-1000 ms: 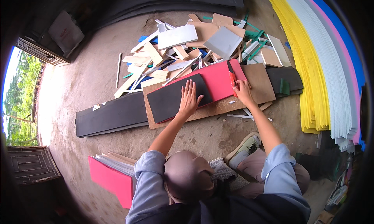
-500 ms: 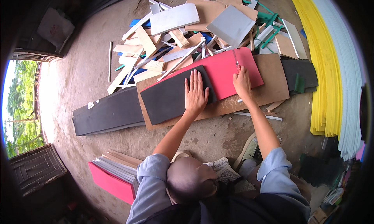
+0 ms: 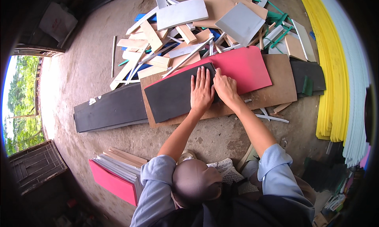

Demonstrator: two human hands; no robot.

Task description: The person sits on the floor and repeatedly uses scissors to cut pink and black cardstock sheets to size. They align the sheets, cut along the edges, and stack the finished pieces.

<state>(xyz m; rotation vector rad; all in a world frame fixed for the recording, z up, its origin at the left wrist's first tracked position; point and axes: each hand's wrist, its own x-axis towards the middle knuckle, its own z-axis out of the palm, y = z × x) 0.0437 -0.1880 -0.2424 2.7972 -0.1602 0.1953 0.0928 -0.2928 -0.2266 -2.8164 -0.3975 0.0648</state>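
My left hand lies flat, fingers stretched out, pressing on a black foam sheet. That sheet rests over the left part of a larger red foam sheet. Closed around a slim cutter knife, my right hand is at the black sheet's right edge, close beside the left fingers. The fist hides most of the knife, and its blade is hard to make out. Both sheets lie on a brown board, tilted up toward the right.
Beyond the board is a heap of white, tan and green offcuts. Long black sheets extend under the board. Yellow sheets hang or stack at right. A stack of cut pieces with a red top stands near left.
My right hand has moved left and toward me with the knife, from the red sheet's far right part to the black sheet's edge. My left hand stays flat on the black sheet.
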